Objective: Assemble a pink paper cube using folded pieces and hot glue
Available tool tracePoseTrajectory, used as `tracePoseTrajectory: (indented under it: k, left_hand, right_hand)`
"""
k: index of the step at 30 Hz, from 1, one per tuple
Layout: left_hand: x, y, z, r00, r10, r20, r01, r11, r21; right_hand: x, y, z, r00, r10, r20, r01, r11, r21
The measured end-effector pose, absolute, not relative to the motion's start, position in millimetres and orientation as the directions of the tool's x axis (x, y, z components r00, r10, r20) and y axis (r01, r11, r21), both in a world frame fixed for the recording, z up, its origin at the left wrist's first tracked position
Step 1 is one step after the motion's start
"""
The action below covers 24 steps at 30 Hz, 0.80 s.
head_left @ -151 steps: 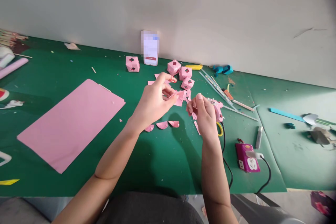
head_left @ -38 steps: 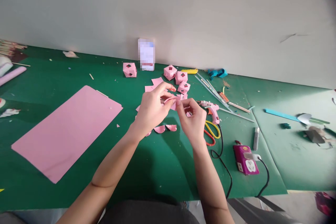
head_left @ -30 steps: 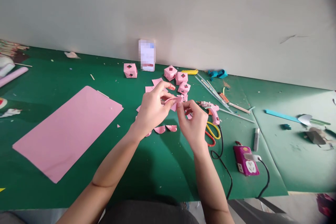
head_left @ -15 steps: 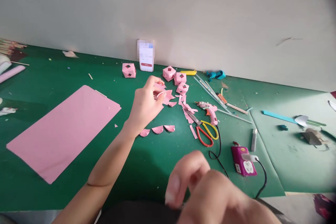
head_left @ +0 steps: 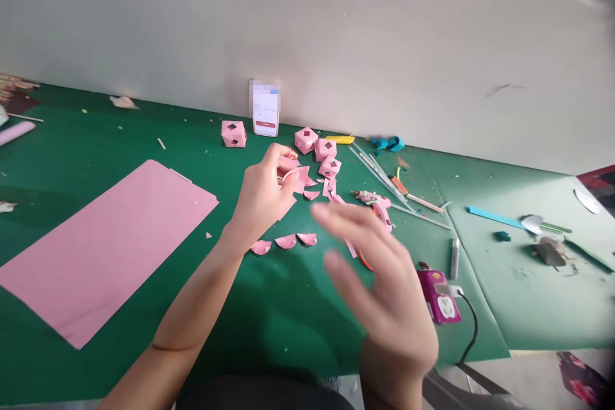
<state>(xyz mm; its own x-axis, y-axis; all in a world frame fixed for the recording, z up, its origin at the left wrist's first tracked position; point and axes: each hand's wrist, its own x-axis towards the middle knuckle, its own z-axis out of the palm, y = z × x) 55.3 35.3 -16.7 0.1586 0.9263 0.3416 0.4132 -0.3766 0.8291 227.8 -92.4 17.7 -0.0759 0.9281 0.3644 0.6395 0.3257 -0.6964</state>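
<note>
My left hand (head_left: 262, 189) is closed on a piece of pink paper (head_left: 300, 178), pinched between thumb and fingers above the green table. Part of that paper is hidden behind the fingers. My right hand (head_left: 377, 269) is raised nearer the camera, slightly blurred, with thumb and fingers apart and nothing between them. It covers most of the scissors, of which a red bit of handle (head_left: 366, 262) shows. Several small folded pink paper pieces (head_left: 286, 241) lie in a row below my left hand. Behind it sit faceted pink paper shapes (head_left: 306, 139) with diamond-shaped holes.
A large pink sheet (head_left: 113, 243) lies at left. A phone (head_left: 266, 112) leans on the wall beside another pink paper shape (head_left: 234, 134). At right are a glue gun (head_left: 382, 210), clear sticks (head_left: 379, 176), a yellow tool (head_left: 340, 139) and a purple power socket box (head_left: 439, 298) with a cable.
My right hand has risen forward from the bottom edge, its curled fingers now spread, covering the scissors. My left hand keeps its pinch on the pink paper. The view has shifted slightly.
</note>
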Motion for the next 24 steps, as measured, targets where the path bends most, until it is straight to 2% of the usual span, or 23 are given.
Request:
tracePoseTrajectory:
  k: [1, 2, 4, 5, 8, 12, 15, 20, 24]
  left_hand:
    - [55, 35, -16, 0.156, 0.926, 0.345, 0.412, -0.378, 0.829]
    - [55, 35, -16, 0.156, 0.925, 0.346, 0.412, -0.379, 0.829]
    - [53, 35, -15, 0.156, 0.924, 0.349, 0.404, -0.382, 0.831]
    - [52, 35, -15, 0.16, 0.924, 0.347, 0.399, -0.382, 0.834]
    - [50, 36, -14, 0.173, 0.929, 0.327, 0.395, -0.37, 0.841]
    - [48, 37, -13, 0.176, 0.931, 0.319, 0.408, -0.364, 0.838]
    - [48, 38, -12, 0.181, 0.935, 0.306, 0.394, -0.354, 0.848]
    - [49, 41, -15, 0.185, 0.937, 0.296, 0.409, -0.348, 0.844]
    - [47, 41, -15, 0.157, 0.938, 0.308, 0.422, -0.345, 0.838]
  right_hand:
    - [241, -77, 15, -0.054, 0.942, 0.33, 0.699, 0.272, -0.662]
    - [256, -63, 7, 0.065, 0.95, 0.306, 0.759, 0.152, -0.633]
    - [290, -37, -17, 0.444, 0.875, 0.193, 0.783, -0.274, -0.559]
    - [305, -28, -31, 0.608, 0.789, 0.086, 0.724, -0.507, -0.467]
    - [335, -17, -65, 0.74, 0.67, -0.057, 0.615, -0.708, -0.347]
    - [344, -19, -86, 0.791, 0.583, -0.185, 0.537, -0.807, -0.247]
    - [346, -15, -96, 0.792, 0.557, -0.248, 0.512, -0.828, -0.227]
    - [353, -5, -100, 0.75, 0.604, -0.271, 0.533, -0.794, -0.293]
    - [348, -5, -80, 0.746, 0.639, -0.187, 0.541, -0.746, -0.388]
